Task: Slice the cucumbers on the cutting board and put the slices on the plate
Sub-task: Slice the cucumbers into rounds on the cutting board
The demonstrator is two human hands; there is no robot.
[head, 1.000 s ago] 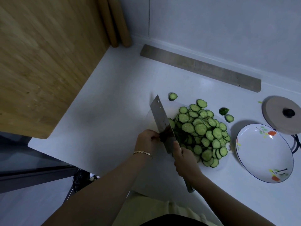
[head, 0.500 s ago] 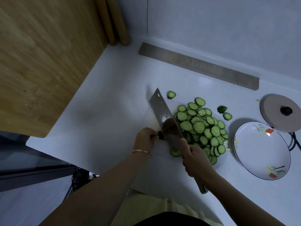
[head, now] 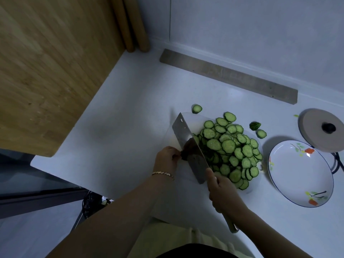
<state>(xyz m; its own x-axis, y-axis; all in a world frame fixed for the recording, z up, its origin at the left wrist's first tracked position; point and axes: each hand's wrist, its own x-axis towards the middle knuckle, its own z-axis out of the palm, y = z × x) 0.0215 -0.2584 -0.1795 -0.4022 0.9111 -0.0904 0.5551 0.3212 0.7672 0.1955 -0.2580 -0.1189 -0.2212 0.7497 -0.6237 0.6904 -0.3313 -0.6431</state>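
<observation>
My left grip [head: 167,159] pinches the cucumber stub [head: 184,155], centre frame. My right grip [head: 223,194] clasps the knife [head: 186,138]; slices [head: 229,148] heaped to its right.

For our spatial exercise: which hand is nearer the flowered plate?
Right. The right hand, gripping the cleaver, is just left of the plate; the left hand, holding the cucumber stub, lies beyond the cleaver.

Cucumber stub [head: 183,155]: mostly hidden between the fingers of the left hand [head: 166,159] and the cleaver [head: 189,146] blade; length not discernible. Cleaver handle: wrapped by the right hand [head: 221,192], only the butt end shows. Cutting board [head: 191,120]: largely buried under slices [head: 229,146], near outline indistinct. Lid [head: 320,130] and cable [head: 337,162]: cut by the right edge. Dark tangle [head: 93,202] below the counter [head: 130,108]: unidentifiable.
</observation>
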